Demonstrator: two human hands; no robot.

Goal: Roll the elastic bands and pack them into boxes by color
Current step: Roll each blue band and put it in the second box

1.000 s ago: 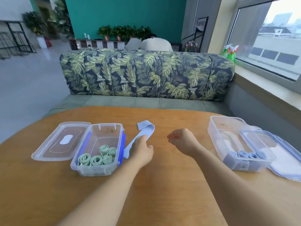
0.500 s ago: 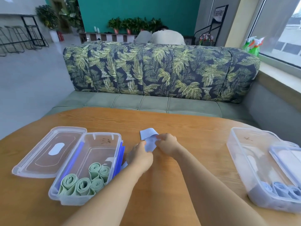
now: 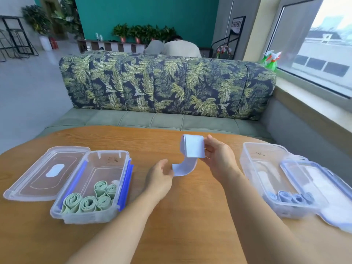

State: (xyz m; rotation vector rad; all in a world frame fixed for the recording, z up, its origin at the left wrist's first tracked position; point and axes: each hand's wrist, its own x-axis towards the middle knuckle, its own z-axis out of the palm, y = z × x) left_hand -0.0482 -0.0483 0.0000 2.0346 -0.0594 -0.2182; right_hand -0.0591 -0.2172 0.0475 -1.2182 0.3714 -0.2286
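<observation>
Right hand pinches the folded top of a pale blue elastic band, held above the wooden table between the box of green rolls and the box of blue rolls. Left hand, fingers loosely curved, meets the dangling tail; whether it grips cannot be told. The springy fold could slip free and unroll. The blue rolls are blurred and uncountable.

Single view here, head-worn and wide-angle, looking forward and down over the wooden table from close above its near edge. Both forearms come in from the bottom, close under the lens. Beyond the table's far edge, the leaf-print sofa faces us, with a window to the right.
</observation>
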